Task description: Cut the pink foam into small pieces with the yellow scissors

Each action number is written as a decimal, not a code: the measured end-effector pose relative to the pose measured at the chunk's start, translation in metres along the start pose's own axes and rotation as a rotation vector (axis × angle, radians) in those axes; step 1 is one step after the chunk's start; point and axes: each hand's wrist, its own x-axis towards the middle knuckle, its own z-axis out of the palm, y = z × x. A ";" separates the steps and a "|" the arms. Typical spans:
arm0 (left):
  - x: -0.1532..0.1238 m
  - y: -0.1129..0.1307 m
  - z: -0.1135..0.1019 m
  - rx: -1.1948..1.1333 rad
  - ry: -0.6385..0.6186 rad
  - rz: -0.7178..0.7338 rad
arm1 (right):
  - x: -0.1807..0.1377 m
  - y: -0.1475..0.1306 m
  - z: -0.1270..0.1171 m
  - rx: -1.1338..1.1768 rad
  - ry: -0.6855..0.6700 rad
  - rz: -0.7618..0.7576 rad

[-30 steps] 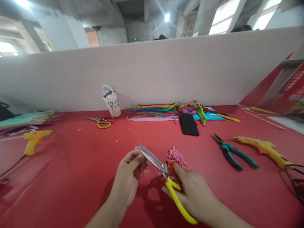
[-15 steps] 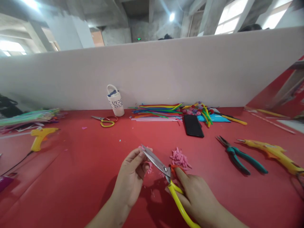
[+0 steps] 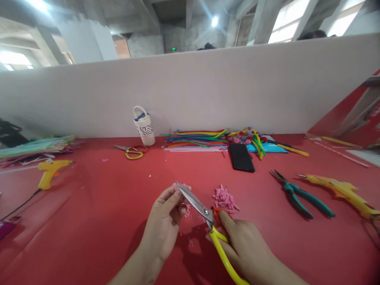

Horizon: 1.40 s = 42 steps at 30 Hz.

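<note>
Scissors [image 3: 194, 202] sit in the right hand [image 3: 245, 239], tips beside the left hand [image 3: 163, 221].

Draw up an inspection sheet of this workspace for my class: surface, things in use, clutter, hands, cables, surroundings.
Surface: red tabletop, with small pink scraps on it.
Things in use: scissors, held above the tabletop; pile of pink pieces.
Clutter: second scissors, white cup, coloured strips, black phone, green pliers, left glue gun, right glue gun.
Hands: left hand pinches a pink piece; right hand grips the scissors' handles.
Cables: dark cable from the left glue gun; another cable at the right one's rear.
Surroundings: pale partition behind; lit lamp beyond.
</note>
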 end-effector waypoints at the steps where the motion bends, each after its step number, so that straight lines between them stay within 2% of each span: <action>1: 0.000 0.000 0.000 -0.003 -0.003 -0.001 | 0.000 0.000 0.000 -0.001 0.002 -0.002; 9: 0.000 0.001 0.001 0.018 0.011 -0.002 | 0.000 -0.001 -0.001 0.041 -0.001 0.031; 17: -0.001 0.002 0.002 0.116 0.032 0.043 | -0.001 0.000 -0.003 0.365 -0.049 0.136; 27: 0.001 -0.002 -0.004 0.320 -0.015 0.114 | 0.002 -0.003 -0.014 0.573 -0.051 0.160; 31: 0.002 -0.007 -0.006 0.441 -0.095 -0.010 | 0.007 0.000 -0.014 0.719 0.024 0.257; 36: -0.002 -0.022 -0.004 0.569 -0.262 -0.266 | 0.011 0.003 -0.011 1.025 -0.077 0.349; 42: -0.005 -0.028 -0.003 0.603 -0.323 -0.332 | 0.008 0.000 -0.009 1.105 -0.104 0.333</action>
